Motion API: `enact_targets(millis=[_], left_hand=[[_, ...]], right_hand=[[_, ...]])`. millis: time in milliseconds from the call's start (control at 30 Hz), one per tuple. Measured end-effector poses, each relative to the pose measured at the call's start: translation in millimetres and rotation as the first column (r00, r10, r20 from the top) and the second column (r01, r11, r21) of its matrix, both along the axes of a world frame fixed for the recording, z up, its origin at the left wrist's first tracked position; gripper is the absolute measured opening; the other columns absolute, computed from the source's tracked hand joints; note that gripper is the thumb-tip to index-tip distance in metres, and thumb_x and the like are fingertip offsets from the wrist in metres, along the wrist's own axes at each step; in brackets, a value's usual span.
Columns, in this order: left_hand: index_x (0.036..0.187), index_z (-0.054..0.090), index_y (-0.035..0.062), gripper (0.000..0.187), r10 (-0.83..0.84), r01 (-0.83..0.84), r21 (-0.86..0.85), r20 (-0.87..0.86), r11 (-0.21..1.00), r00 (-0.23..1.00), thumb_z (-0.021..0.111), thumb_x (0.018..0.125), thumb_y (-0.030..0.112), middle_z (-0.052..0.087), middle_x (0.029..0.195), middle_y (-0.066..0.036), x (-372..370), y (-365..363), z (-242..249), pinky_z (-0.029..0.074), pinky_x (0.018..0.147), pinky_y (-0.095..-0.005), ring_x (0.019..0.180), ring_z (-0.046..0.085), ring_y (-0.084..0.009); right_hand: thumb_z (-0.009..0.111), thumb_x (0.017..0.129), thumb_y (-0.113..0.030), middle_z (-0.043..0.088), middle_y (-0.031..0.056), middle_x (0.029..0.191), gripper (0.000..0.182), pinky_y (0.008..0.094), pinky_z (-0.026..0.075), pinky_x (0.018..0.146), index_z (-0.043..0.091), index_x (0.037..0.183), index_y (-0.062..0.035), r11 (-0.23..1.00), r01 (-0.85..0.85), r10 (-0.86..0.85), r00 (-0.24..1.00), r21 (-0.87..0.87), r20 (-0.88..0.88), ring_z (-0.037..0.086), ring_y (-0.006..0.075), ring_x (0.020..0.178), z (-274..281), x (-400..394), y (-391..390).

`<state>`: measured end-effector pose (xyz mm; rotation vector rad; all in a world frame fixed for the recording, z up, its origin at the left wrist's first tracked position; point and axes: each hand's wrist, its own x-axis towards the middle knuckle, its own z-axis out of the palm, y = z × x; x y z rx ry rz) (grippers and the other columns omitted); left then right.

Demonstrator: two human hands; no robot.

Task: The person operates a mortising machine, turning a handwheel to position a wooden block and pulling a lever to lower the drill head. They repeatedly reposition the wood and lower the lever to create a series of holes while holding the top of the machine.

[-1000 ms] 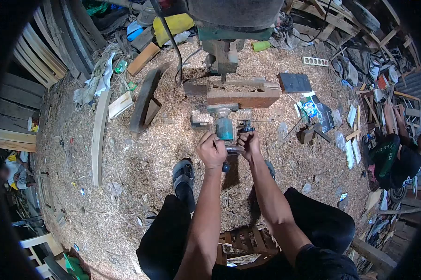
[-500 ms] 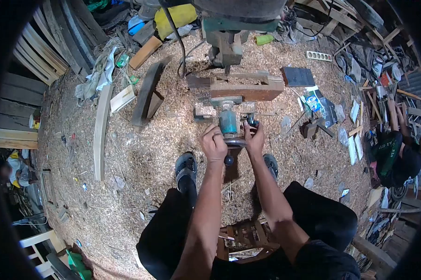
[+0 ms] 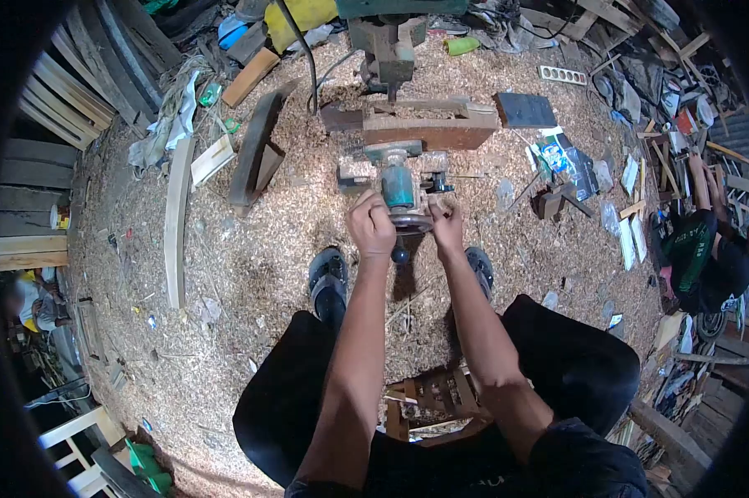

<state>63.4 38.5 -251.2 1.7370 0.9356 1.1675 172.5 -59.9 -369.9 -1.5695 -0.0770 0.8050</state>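
Note:
In front of me is a green machine vise (image 3: 398, 184) with a dark handwheel (image 3: 412, 224) at its near end. My left hand (image 3: 370, 224) is closed round the left side of this wheel. My right hand (image 3: 446, 229) grips its right side, with the fingers bent. A round black handle knob (image 3: 400, 255) hangs at the bottom of the wheel. Just right of the vise is a small black clamp knob (image 3: 437, 183), apart from my fingers. The vise jaw presses against a brown wooden block (image 3: 432, 133) with a slot cut in its top. Over the slot stands a drill bit and chuck (image 3: 393, 70).
Wood shavings (image 3: 250, 349) cover the floor. On the left lie a long pale plank (image 3: 179, 224) and a dark curved timber (image 3: 258, 149). A dark board (image 3: 525, 109) and a power strip (image 3: 563, 75) are at right. Another person (image 3: 696, 249) sits far right.
My right hand has come off the black clamp knob and down onto the handwheel's right side. My left hand stays at the wheel. The whole view has shifted slightly.

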Motion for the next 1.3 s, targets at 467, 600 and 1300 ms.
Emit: enact_targets(millis=[467,600,1300], left_hand=[[0.114,0.063,0.0039,0.077,-0.449,0.271,-0.753,-0.036,0.600,0.893,0.009,0.100,0.058,0.064,0.111,-0.012,-49.1,13.8,14.5,0.035,0.104,-0.0374,0.109,0.054,-0.0236],[0.116,0.060,0.0056,0.078,-0.512,0.289,-0.730,-0.096,0.619,0.854,0.005,0.100,0.058,0.062,0.115,-0.013,-50.2,24.0,20.0,0.036,0.107,-0.0414,0.116,0.053,-0.0254],[0.119,0.059,0.0041,0.040,-0.212,0.108,-0.377,-0.247,0.920,0.945,0.050,0.100,0.038,0.065,0.107,-0.010,-56.1,-18.7,-8.4,0.043,0.093,-0.0303,0.102,0.058,-0.0179]], right_hand=[[0.039,0.101,-0.030,0.050,0.0056,0.066,0.027,0.0310,0.043,0.049,0.048,0.098,-0.0049,0.982,-0.025,0.132,0.800,0.186,-0.586,0.048,0.0166,0.053,94.3,-100.6,7.0],[0.035,0.100,-0.035,0.044,0.0032,0.062,0.031,0.0297,0.036,0.048,0.045,0.084,-0.0105,0.952,0.041,0.186,0.706,0.302,-0.683,0.040,0.0151,0.049,104.0,-103.4,-6.6],[0.061,0.092,-0.042,0.069,0.0099,0.078,0.044,0.0316,0.049,0.060,0.069,0.100,0.0007,0.869,-0.461,0.477,0.877,-0.181,0.053,0.064,0.0171,0.062,106.9,-68.5,-37.6]])
